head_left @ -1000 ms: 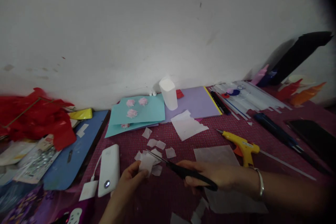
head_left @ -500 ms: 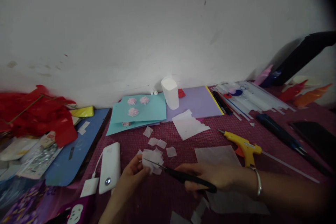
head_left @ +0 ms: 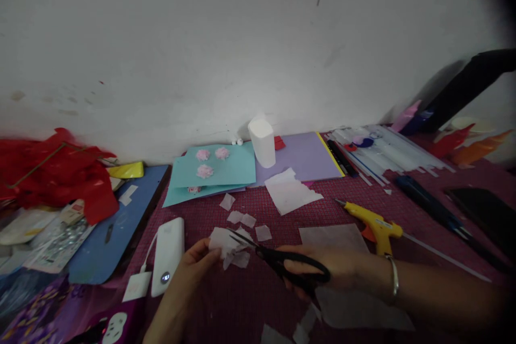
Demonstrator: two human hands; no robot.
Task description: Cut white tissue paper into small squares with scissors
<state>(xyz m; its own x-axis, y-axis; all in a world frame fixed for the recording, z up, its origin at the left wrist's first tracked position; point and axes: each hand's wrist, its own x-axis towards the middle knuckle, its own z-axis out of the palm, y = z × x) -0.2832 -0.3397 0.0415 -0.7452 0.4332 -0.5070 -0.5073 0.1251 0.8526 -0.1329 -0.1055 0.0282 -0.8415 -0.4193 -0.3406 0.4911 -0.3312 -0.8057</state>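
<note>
My left hand [head_left: 197, 264] pinches a small folded piece of white tissue paper [head_left: 221, 241] just above the red checked cloth [head_left: 242, 301]. In my right hand [head_left: 330, 271] are black scissors [head_left: 282, 260], blades parted, their tips at the tissue's right edge. A metal bangle sits on my right wrist. Small white paper squares [head_left: 245, 220] lie scattered just beyond my hands.
A white power bank [head_left: 167, 250] lies left of my left hand. A yellow glue gun [head_left: 373, 223] rests to the right, glue sticks [head_left: 387, 148] behind it. Teal card [head_left: 220, 169] with pink paper flowers, purple card [head_left: 300, 156] and a white cup [head_left: 263, 142] stand by the wall. Red plastic [head_left: 56, 177] fills the far left.
The scissor blades closed on the tissue half a second ago and have opened again now. My left hand has shifted the tissue slightly up and left.
</note>
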